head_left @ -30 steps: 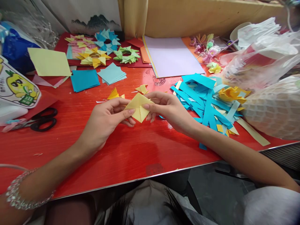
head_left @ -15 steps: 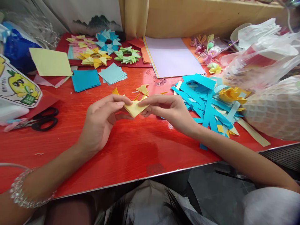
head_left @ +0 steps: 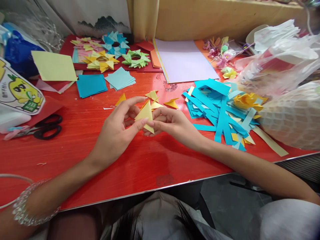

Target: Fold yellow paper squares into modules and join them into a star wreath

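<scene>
Between my two hands is a pale yellow folded paper [head_left: 144, 115], now a triangle with its point up. My left hand [head_left: 116, 128] grips it with the thumb across its lower front, the other fingers curled behind. My right hand [head_left: 172, 121] pinches its lower right corner between thumb and fingers. Just beyond lie folded pieces: an orange-yellow one [head_left: 171, 103] to the right, another orange one [head_left: 121, 99] to the left, and a pale yellow one [head_left: 151, 94] farther back. My fingers hide part of the folded paper.
Blue paper strips [head_left: 221, 113] heap on the right beside a netted fruit bag [head_left: 292, 116]. Black-handled scissors [head_left: 48, 127] lie left. Blue squares [head_left: 91, 86], light blue squares [head_left: 120, 78], folded paper rings [head_left: 136, 59] and a lilac sheet stack [head_left: 183, 60] sit toward the back of the red table [head_left: 120, 180].
The paper has been turned from point down to point up. My left thumb has come down to its lower front, and my right hand has shifted slightly lower and left.
</scene>
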### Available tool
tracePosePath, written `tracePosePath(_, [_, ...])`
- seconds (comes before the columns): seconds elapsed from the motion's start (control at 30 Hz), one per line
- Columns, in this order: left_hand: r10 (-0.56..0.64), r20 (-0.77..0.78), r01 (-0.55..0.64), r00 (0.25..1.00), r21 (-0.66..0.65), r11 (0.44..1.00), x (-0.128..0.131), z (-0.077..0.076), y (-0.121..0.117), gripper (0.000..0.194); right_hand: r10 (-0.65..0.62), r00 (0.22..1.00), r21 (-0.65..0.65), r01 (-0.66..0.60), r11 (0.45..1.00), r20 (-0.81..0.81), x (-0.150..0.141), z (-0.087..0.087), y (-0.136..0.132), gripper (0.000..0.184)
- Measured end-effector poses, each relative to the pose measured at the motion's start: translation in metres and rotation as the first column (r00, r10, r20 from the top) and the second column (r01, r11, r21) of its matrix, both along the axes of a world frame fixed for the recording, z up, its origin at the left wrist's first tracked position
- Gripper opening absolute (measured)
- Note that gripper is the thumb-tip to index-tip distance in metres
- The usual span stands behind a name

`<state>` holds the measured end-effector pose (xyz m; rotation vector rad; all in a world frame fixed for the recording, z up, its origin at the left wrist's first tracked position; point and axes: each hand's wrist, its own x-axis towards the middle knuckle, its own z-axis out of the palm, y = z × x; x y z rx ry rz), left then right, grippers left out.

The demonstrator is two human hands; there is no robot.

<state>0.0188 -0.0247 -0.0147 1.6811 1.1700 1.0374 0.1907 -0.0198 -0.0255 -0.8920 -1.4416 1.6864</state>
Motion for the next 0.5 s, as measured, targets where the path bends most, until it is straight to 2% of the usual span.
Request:
tracePosePath(0.07, [0.021,0.026,-0.021,0.999,0.011,1.0,-0.0012,-0.0007,0.0006,0.028,-0.027,0.999,0.012,0.027,1.0,-0.02,-0.0015,-0.0005,-0.0011,0.021])
tracePosePath(0.2, [0.001,-0.022,0.0,1.0,0.025,1.0,-0.003,-0.0002,0.0008,0.012,-0.083,0.996,0.137,0.084,0.987,-0.013,0.0006,-0.0012,-0.0003,0.021])
tracePosePath(0.3, [-0.003,-0.043,0.003,0.999,0.01,1.0,-0.0031,0.0007,0.0012,0.018,-0.101,0.995,0.176,0.103,0.979,-0.017,0.0036,-0.0004,0.001,0.021])
tracePosePath(0.5, [0.01,-0.11,-0.015,0.994,-0.039,0.999,-0.0034,0.0044,0.0022,0.019,-0.087,0.996,0.151,0.09,0.984,-0.026,0.0045,0.0011,0.0014,0.023])
